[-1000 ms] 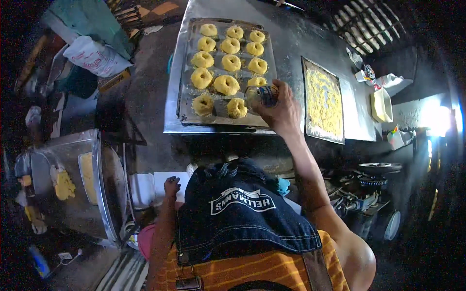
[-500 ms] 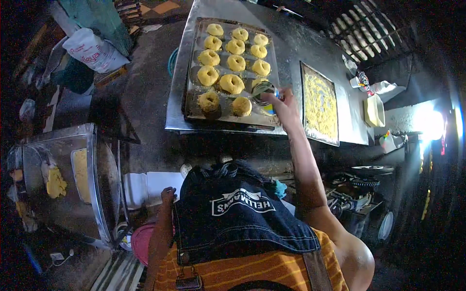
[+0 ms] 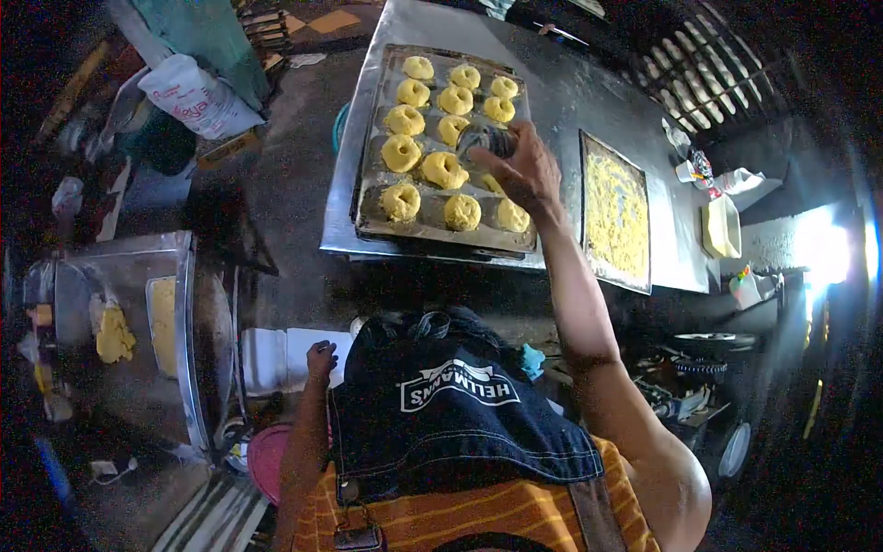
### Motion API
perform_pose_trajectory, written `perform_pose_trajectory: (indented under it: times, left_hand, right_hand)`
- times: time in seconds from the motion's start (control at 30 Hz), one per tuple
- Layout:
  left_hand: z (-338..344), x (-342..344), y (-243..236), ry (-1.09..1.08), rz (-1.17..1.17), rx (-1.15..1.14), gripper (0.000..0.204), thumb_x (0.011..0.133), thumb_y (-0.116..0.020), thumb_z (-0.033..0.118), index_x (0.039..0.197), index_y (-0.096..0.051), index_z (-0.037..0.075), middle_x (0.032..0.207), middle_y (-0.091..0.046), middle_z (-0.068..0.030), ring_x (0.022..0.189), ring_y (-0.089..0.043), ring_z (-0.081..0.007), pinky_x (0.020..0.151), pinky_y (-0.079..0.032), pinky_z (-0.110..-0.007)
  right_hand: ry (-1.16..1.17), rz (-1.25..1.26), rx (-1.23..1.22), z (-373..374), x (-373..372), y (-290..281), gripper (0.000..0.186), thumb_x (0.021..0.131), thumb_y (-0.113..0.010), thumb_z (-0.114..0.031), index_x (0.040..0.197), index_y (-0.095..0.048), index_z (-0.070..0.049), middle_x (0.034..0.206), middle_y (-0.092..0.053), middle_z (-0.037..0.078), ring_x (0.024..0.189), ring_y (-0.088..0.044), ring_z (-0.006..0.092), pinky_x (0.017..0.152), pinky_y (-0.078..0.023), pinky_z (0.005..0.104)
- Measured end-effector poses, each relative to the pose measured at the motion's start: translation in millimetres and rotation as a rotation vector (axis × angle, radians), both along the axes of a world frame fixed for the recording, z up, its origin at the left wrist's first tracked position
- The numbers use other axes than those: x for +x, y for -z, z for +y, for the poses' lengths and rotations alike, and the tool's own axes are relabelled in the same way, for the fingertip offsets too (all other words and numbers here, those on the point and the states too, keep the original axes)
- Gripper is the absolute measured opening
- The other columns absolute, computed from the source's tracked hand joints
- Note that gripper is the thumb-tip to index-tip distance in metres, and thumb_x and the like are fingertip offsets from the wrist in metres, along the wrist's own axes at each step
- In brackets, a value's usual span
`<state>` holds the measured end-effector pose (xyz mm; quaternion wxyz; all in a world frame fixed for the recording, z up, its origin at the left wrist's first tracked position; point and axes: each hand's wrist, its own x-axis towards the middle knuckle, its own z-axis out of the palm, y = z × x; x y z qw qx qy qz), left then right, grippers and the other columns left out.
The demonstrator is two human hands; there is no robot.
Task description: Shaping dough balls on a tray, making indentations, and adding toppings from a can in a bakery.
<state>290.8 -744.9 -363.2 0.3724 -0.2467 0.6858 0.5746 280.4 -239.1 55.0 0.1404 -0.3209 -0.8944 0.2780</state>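
My right hand (image 3: 532,173) grips a small tin can (image 3: 486,140) by its side, tilted over the right part of a metal baking tray (image 3: 432,237). Rows of yellow dough rings (image 3: 444,170) lie on this tray. The can and hand cover some rings in the middle and right rows. At the tray's near right corner, a dough ring (image 3: 512,217) shows beside my wrist. My left hand (image 3: 321,359) hangs low beside my apron (image 3: 460,432), away from the table, its fingers curled in with nothing visible in them.
The tray rests on a metal table (image 3: 558,101). Right of it lies a dark-rimmed tray (image 3: 583,189) of yellow shreds or crumbs. A pale yellow tub (image 3: 723,230) stands at the right edge. Lower left, a metal-framed table (image 3: 189,340) carries a yellow dough lump (image 3: 114,335).
My right hand has moved away from me with the can, from the near right corner to farther up the tray. The near right dough ring is now uncovered. The left hand stays low.
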Motion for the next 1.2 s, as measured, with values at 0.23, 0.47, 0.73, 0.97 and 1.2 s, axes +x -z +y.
perform_pose_trajectory:
  times: [0.23, 0.47, 0.73, 0.97, 1.2]
  left_hand:
    - [-9.7, 26.3, 14.3, -0.088, -0.062, 0.050, 0.032, 0.089, -0.078, 0.011, 0.118, -0.065, 0.005, 0.088, -0.069, -0.0086, 0.059, -0.065, -0.0193, 0.044, -0.047, -0.032]
    - [-38.1, 52.8, 97.3, -0.089, -0.098, 0.454, 0.029, 0.088, -0.080, 0.012, 0.113, -0.064, 0.009, 0.076, -0.063, -0.0034, 0.053, -0.060, -0.0183, 0.042, -0.044, -0.033]
    - [-50.9, 59.5, 77.9, -0.028, -0.032, -0.051, 0.031, 0.088, -0.080, 0.013, 0.114, -0.063, 0.007, 0.075, -0.061, -0.0037, 0.052, -0.057, -0.0159, 0.041, -0.043, -0.032]
    - [-6.0, 17.0, 0.1, 0.040, 0.054, 0.031, 0.041, 0.090, -0.078, 0.015, 0.124, -0.062, 0.000, 0.088, -0.068, -0.0095, 0.059, -0.064, -0.0170, 0.044, -0.046, -0.029]
    - [-12.0, 9.9, 17.3, -0.014, 0.054, 0.020, 0.043, 0.088, -0.079, 0.015, 0.125, -0.063, -0.001, 0.090, -0.069, -0.0106, 0.061, -0.064, -0.0163, 0.047, -0.048, -0.028]
  right_hand:
    - [0.041, -0.157, 0.300, -13.8, -20.2, -15.5, 0.092, 0.077, -0.079, -0.059, 0.142, -0.045, -0.004, 0.128, -0.064, 0.024, 0.120, -0.062, 0.0457, 0.101, -0.046, 0.0561]
    - [0.042, -0.071, 0.205, 1.4, -20.7, -4.4, 0.088, 0.078, -0.080, -0.058, 0.141, -0.051, -0.004, 0.134, -0.063, 0.024, 0.117, -0.065, 0.0413, 0.103, -0.046, 0.0544]
    - [0.012, 0.278, -0.936, 31.2, -8.3, 23.7, 0.074, 0.080, -0.074, -0.058, 0.134, -0.062, -0.009, 0.125, -0.069, 0.010, 0.098, -0.067, 0.0233, 0.082, -0.051, 0.0394]
    - [-0.260, 0.329, -0.878, 39.5, -23.5, 19.0, 0.070, 0.083, -0.072, -0.057, 0.131, -0.061, -0.006, 0.122, -0.069, 0.008, 0.104, -0.066, 0.0197, 0.084, -0.051, 0.0343]
    - [-0.051, -0.139, 0.057, -31.3, -76.6, -17.5, 0.089, 0.076, -0.081, -0.061, 0.134, -0.054, 0.000, 0.123, -0.068, 0.024, 0.119, -0.064, 0.0416, 0.100, -0.049, 0.0482]
